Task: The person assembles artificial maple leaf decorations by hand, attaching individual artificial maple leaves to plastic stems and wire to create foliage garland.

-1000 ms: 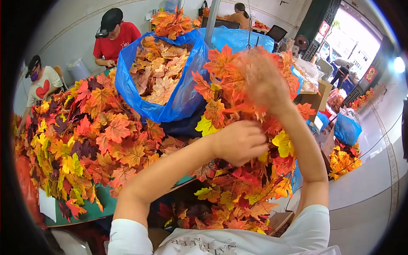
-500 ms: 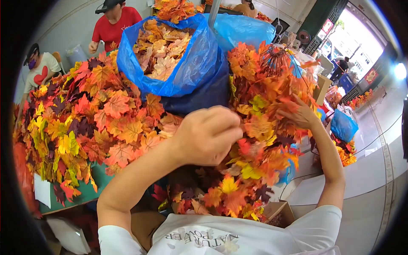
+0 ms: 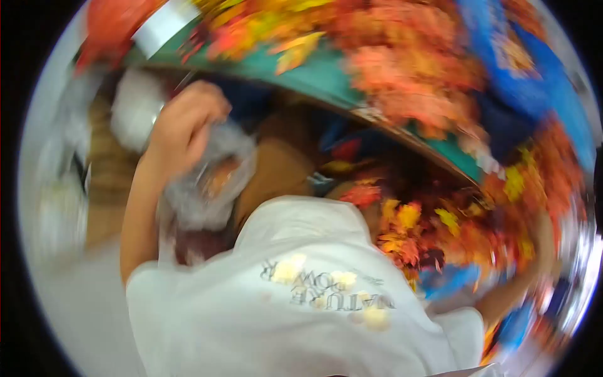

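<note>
My left hand (image 3: pixel 190 122) is low on the left, below the table edge, with its fingers curled. It is at the mouth of a clear plastic bag (image 3: pixel 235 144) with something orange-brown inside; blur hides whether it grips the bag or anything small. At the far right my right hand (image 3: pixel 543 235) reaches into a hanging bunch of orange, red and yellow artificial maple leaves (image 3: pixel 562 169). Its fingers are smeared and partly lost among the leaves.
The green table (image 3: pixel 314 69) crosses the top, heaped with orange artificial leaves (image 3: pixel 408 56). A blue plastic bag (image 3: pixel 521 75) stands at the upper right, a red bag (image 3: pixel 116 25) at the upper left. More leaves (image 3: pixel 402 232) hang beside my lap.
The view has swung down and left. My left hand has gone from in front of the leaf bunch to the clear bag below the table. My right hand stays at the bunch.
</note>
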The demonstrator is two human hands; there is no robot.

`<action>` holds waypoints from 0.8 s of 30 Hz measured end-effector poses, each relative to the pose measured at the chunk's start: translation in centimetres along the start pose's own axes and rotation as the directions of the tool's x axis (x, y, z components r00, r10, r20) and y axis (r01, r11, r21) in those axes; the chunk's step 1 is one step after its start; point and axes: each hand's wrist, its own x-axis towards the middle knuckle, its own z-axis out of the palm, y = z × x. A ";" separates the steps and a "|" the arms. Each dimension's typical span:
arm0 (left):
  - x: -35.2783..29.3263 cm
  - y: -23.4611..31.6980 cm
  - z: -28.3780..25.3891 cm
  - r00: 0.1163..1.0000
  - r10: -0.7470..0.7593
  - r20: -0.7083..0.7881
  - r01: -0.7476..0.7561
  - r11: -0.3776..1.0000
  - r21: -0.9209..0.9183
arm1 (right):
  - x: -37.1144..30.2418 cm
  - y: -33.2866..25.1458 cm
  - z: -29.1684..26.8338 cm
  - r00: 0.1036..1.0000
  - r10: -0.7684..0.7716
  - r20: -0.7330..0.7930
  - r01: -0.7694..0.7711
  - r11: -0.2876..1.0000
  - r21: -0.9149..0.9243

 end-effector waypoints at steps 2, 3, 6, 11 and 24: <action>-7.3 -2.5 -3.0 0.901 -0.423 0.099 0.424 0.906 0.020 | -3.1 -2.9 -1.6 0.937 0.069 -0.341 0.157 0.790 0.593; -9.9 -4.2 -3.6 0.854 -0.497 0.153 0.491 0.868 0.077 | -5.5 -8.0 -4.4 0.926 0.088 -0.368 0.015 0.964 0.267; -23.9 -5.0 -3.9 0.291 -0.807 0.513 0.913 0.394 0.102 | -3.2 -25.6 -8.1 0.769 -0.212 -0.603 0.303 0.952 0.051; -35.7 -8.2 3.3 0.284 -0.697 0.658 0.914 0.404 0.033 | -3.8 -45.6 -6.5 0.627 -0.722 -0.293 0.777 0.556 0.294; -52.8 -10.0 8.6 -0.411 -0.814 0.411 0.343 -0.556 -0.757 | -4.6 -70.4 2.3 0.067 -0.936 -0.347 0.992 0.024 0.127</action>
